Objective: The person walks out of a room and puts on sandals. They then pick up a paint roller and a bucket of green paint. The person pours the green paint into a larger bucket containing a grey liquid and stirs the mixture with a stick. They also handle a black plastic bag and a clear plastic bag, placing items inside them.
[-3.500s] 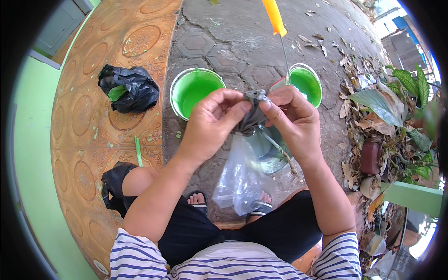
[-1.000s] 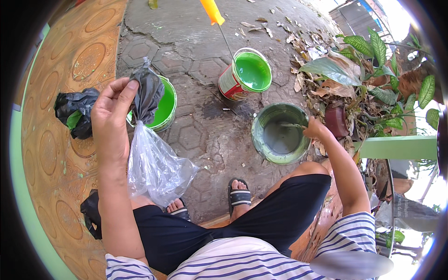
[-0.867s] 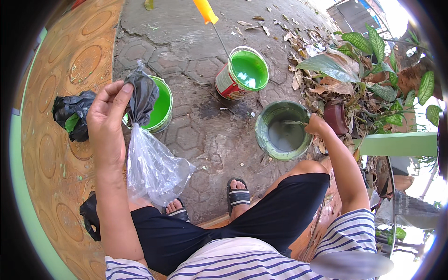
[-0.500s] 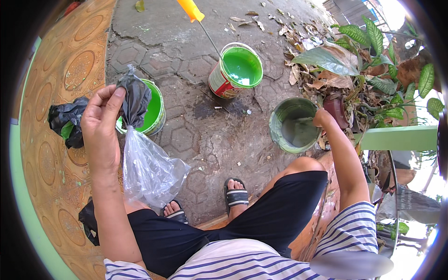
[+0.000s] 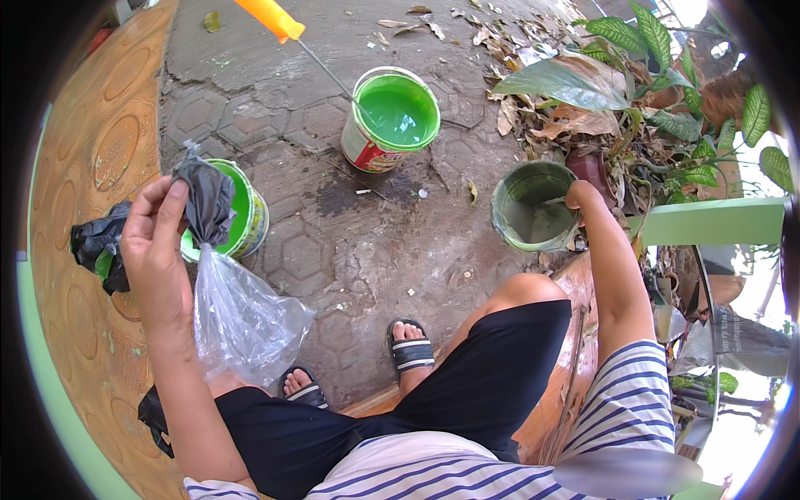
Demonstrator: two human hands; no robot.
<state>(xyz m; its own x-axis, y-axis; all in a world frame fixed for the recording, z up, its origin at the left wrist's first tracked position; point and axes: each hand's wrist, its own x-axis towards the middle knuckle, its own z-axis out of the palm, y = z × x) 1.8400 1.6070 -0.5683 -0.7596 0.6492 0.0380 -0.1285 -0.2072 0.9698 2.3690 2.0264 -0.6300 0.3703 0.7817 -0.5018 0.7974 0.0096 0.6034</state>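
My left hand [image 5: 158, 242] pinches a gathered black plastic bag [image 5: 210, 200] between thumb and fingers. A clear plastic bag [image 5: 246, 317] hangs below it, joined at a narrow neck. Partly behind the black bag stands a small bucket with bright green inside [image 5: 255, 225]. On the right, my right hand [image 5: 585, 198] is closed over the rim of a grey-green bucket [image 5: 512, 204]. Murky grey liquid or residue shows at the bottom of that bucket. The fingertips of my right hand are hidden.
Ahead stands a paint bucket [image 5: 367, 143] of green paint, an orange-handled tool [image 5: 271, 20] with a thin metal rod leaning in it. Another black bag [image 5: 102, 248] lies on the tiled floor [image 5: 125, 154] at left. Plants [image 5: 617, 35] and dry leaves border the right.
The grey-green bucket has shifted right and slightly away over the pavement with my right hand, uncovering a small yellow leaf. The whole view has drifted; my left hand still pinches the bag.
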